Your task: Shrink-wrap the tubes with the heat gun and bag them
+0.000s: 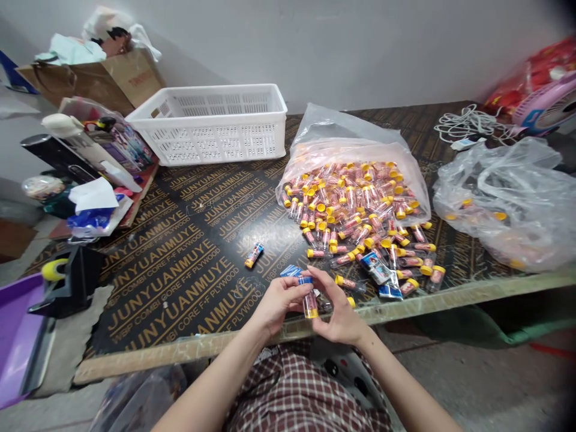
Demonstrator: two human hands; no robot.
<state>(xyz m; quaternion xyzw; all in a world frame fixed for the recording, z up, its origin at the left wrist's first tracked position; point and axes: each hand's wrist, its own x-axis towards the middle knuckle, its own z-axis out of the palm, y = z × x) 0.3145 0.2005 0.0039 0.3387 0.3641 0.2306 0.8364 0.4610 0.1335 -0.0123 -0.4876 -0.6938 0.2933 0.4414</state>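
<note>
Near the table's front edge, a small clear tube (309, 305) with a yellow cap at its lower end stands nearly upright between my hands. Blue wrapping shows around its top. My left hand (278, 303) pinches the tube from the left with thumb and fingers. On the other side, my right hand (339, 312) curls round it, fingertips at the top and thumb by the yellow cap. Just behind my left fingers lies a blue printed piece (290, 271), partly hidden. Left of my hands, a tube with a blue printed wrap (254, 255) rests on the table.
Many yellow-capped tubes (360, 198) spill from a clear plastic bag. Blue-and-silver printed strips (377, 268) lie on the pile's front. A white basket (216, 141) stands at the back. A tape dispenser (67, 282) is at left, another plastic bag (504, 210) and a pink fan (544, 105) at right.
</note>
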